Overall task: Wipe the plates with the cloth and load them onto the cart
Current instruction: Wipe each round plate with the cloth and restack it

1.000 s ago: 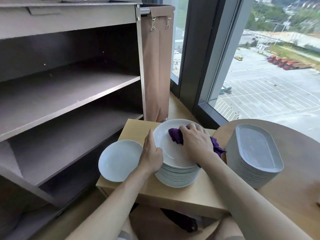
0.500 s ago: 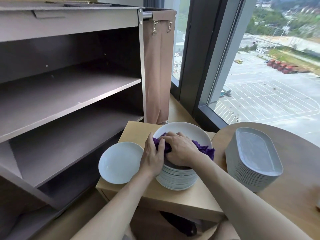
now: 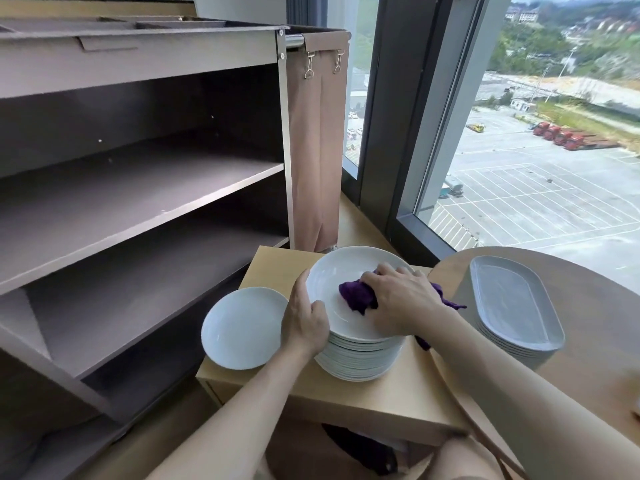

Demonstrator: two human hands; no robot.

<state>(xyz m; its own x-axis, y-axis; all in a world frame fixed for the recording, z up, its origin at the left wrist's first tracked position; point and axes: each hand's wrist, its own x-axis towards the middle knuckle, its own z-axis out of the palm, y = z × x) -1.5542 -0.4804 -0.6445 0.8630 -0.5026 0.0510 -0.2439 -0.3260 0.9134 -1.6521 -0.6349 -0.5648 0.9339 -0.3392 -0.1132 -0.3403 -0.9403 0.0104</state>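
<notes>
My right hand [image 3: 401, 303] has swept the purple cloth [image 3: 356, 297] from the near-left rim back to the middle of the top plate [image 3: 332, 275], fingers curled over the bunched cloth and pressing it down. My left hand [image 3: 304, 320] still grips that plate's left rim, thumb on top, steadying the stack of round plates [image 3: 360, 362] on the small wooden table [image 3: 381, 396]. I judge the wiping unfinished, with nothing loaded yet. A single plate [image 3: 242, 329] lies just left. Oval platters [image 3: 512, 303] are stacked to the right. Beyond, the cart [image 3: 138, 188] has bare shelves, and the contents of its brown bag [image 3: 315, 150] are hidden.

Left hand [image 3: 304, 323], right hand [image 3: 403, 303] bare; 2 forearms [image 3: 225, 420] unclothed to frame edge.
</notes>
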